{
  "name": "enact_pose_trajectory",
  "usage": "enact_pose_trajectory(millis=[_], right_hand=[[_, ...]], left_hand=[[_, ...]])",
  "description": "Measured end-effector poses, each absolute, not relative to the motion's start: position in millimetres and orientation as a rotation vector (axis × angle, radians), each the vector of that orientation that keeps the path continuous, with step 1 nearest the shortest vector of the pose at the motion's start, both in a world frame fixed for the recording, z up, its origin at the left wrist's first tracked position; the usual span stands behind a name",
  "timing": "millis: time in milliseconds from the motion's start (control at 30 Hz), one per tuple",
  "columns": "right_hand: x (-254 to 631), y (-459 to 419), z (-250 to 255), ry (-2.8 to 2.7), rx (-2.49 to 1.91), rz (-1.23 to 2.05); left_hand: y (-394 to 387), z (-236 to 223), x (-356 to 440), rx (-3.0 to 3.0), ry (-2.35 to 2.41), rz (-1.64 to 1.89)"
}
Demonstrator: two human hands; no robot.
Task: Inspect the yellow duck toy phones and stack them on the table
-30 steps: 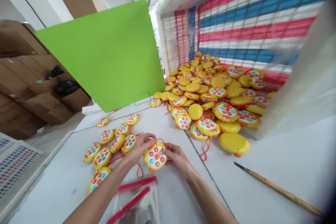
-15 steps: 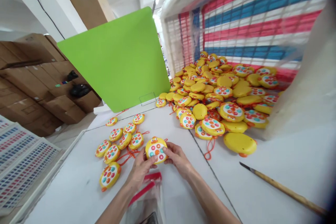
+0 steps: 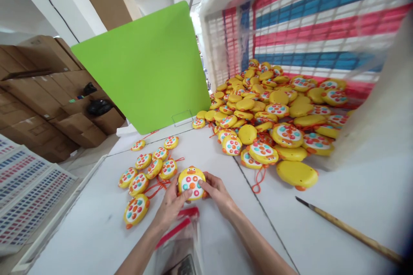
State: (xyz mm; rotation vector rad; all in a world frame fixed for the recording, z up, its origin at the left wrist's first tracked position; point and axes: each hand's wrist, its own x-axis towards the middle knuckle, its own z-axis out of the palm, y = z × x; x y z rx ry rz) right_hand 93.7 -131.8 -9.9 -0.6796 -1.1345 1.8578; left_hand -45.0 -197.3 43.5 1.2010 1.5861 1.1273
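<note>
A yellow duck-shaped toy (image 3: 192, 184) with colored buttons on a white face is held between my two hands, its orange beak pointing away from me. My left hand (image 3: 171, 204) grips its left side, thumb on the front. On the right edge, my right hand (image 3: 217, 191) is closed the same way, with its thumb near the buttons. The fingers behind the toy are mostly hidden. To the left lie several similar duck toys (image 3: 138, 183) with orange cords, button side up.
A large heap of duck toys (image 3: 247, 135) spills from a striped crate (image 3: 322, 25) at right. A wooden-handled tool with a dark tip (image 3: 348, 227) lies at front right. A clear, red-edged pouch (image 3: 180, 240) sits below my hands. Behind stands a green board (image 3: 145, 68).
Both hands keep hold of the duck toy, which sits almost as before, turned slightly more upright. The view has shifted a little.
</note>
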Motion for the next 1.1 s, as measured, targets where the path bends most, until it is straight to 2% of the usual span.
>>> enact_pose_trajectory(millis=[467, 700, 1100], right_hand=[[89.2, -132.9, -16.3, -1.023, -0.665, 1.917], [89.5, -134.6, -14.7, -1.188, -0.579, 1.774], [86.7, -134.7, -21.4, -1.106, -0.638, 1.881]], left_hand=[[-203.6, 43.2, -37.4, 1.306, 1.734, 1.107], [-192.8, 30.2, -46.6, 0.971, 1.694, 1.246], [-190.6, 23.2, -47.3, 0.766, 1.559, 1.346]])
